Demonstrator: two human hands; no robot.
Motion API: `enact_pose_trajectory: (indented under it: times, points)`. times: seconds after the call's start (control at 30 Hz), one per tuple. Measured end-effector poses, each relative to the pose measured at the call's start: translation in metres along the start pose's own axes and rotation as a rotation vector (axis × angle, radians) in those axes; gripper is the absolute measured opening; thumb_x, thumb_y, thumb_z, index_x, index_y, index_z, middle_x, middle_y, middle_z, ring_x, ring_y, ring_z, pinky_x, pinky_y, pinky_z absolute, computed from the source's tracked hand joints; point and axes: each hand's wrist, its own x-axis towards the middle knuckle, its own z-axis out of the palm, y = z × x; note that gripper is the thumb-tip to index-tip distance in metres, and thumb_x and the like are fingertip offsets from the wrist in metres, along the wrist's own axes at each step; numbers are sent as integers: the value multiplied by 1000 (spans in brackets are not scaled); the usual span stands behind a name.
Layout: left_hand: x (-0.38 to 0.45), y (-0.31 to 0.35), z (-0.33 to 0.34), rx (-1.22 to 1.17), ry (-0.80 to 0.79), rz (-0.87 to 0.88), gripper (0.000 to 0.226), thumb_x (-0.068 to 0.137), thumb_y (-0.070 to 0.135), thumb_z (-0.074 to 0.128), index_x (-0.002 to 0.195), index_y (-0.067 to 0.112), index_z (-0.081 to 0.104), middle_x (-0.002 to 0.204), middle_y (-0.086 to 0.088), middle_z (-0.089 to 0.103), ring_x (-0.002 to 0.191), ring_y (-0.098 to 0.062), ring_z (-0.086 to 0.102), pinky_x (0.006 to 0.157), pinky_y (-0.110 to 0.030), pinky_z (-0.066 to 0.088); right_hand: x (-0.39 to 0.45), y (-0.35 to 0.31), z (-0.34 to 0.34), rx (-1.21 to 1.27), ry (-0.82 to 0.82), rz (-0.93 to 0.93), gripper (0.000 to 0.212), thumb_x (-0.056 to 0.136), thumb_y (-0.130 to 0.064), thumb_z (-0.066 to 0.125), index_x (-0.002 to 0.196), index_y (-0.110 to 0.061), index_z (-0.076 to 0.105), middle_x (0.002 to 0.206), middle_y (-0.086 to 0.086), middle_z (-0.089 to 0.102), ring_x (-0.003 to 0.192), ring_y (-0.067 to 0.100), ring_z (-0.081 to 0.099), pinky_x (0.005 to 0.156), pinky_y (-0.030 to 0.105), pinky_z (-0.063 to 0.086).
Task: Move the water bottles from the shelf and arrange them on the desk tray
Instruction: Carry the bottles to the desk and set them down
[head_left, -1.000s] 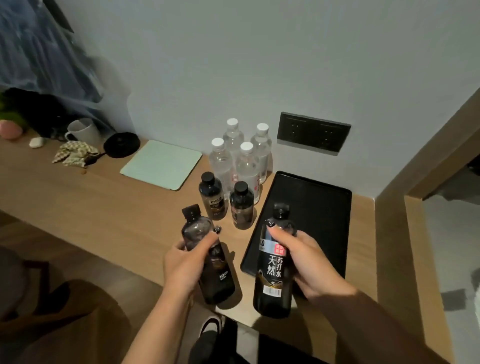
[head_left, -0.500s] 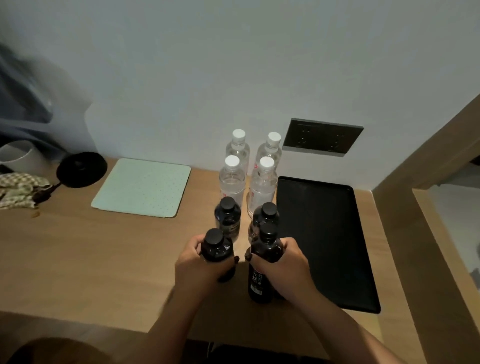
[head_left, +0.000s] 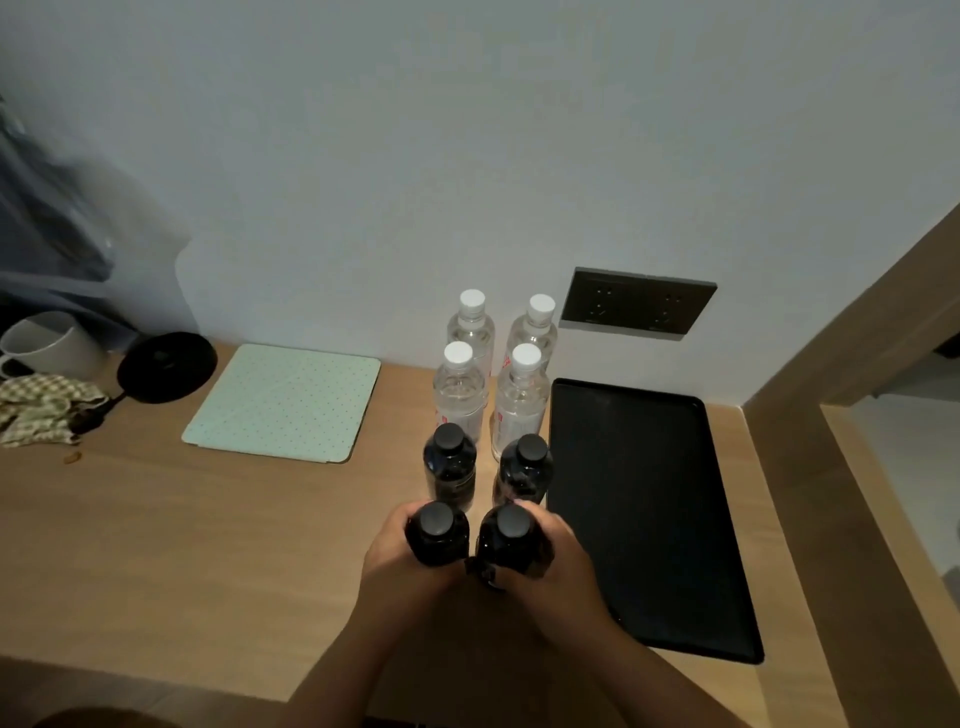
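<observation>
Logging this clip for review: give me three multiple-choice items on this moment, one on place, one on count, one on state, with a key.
1. Where does the black tray lie?
A. right of the bottles
B. on the green mat
C. under the mug

2. How many white-capped clear bottles stand by the wall?
A. two
B. four
C. six

3. What is on the tray?
A. every bottle
B. two dark bottles
C. nothing

Key: 1 A, the tray lies to the right of the bottle rows. 2 B, four white caps show. 3 C, its surface is bare; the left hand and right hand each grip a dark bottle beside it.
</observation>
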Motion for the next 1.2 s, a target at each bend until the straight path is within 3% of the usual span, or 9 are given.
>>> enact_pose_trajectory:
  times: [0.2,0.33,0.4,0.5,0.63,0.8,0.9,1.03,1.2]
  points:
    - [-9,32,1,-133,-52,96,76,63,3,83,121,28,42,114,20,50,107,2,50,95,-22,39,6,9,-16,-59,-143,100,70,67,-14,81,128,-24,48,124,-4,46,120,12,49,102,23,42]
    - [-4,70,-5,-136,70,183,80,67,16,82,135,24,38,136,11,44,127,-9,41,111,-37,31,15,-1,-40,-258,-329,165,74,71,-21,77,136,-21,42,132,-3,42,126,14,44,109,25,35]
    - [1,88,-6,-153,121,232,75,71,18,79,135,24,39,137,8,45,127,-10,42,111,-38,33,24,-7,-57,-301,-391,174,62,70,-23,76,126,-25,50,126,-3,50,118,11,51,103,24,41]
    - [14,113,-1,-96,144,309,68,75,23,75,134,25,40,136,9,45,127,-8,41,110,-38,34,40,-26,-86,-267,-358,199,38,72,-18,75,106,-25,60,107,-4,61,96,7,60,84,21,52]
    - [33,142,16,13,151,391,53,80,25,69,124,31,40,130,11,42,119,-3,38,100,-27,34,71,-64,-125,-248,-210,134,31,81,-15,70,109,-23,61,99,-5,62,91,6,61,70,15,48]
    - [55,178,41,119,166,481,48,90,23,57,135,24,40,136,8,38,122,-4,39,99,-23,34,123,-98,-152,-251,-45,-43,27,84,-15,64,110,-22,62,100,-6,63,92,8,59,72,14,42]
    - [75,191,47,190,236,539,41,91,24,54,131,25,43,130,7,43,118,-9,46,101,-31,41,158,-111,-151,-275,6,-111,28,84,-17,63,111,-22,63,103,-5,63,95,9,59,68,12,41]
    - [106,193,44,283,289,579,33,89,22,54,122,24,50,113,15,47,109,-9,50,99,-40,43,195,-108,-132,-377,9,-155,34,83,-18,63,117,-20,60,113,3,60,102,15,56,84,20,39]
    - [130,165,38,335,216,527,27,89,18,55,116,21,55,107,10,58,101,-8,56,85,-22,43,213,-90,-104,-377,-82,-182,49,85,-24,65,131,-26,49,127,2,52,115,17,50,94,22,37]
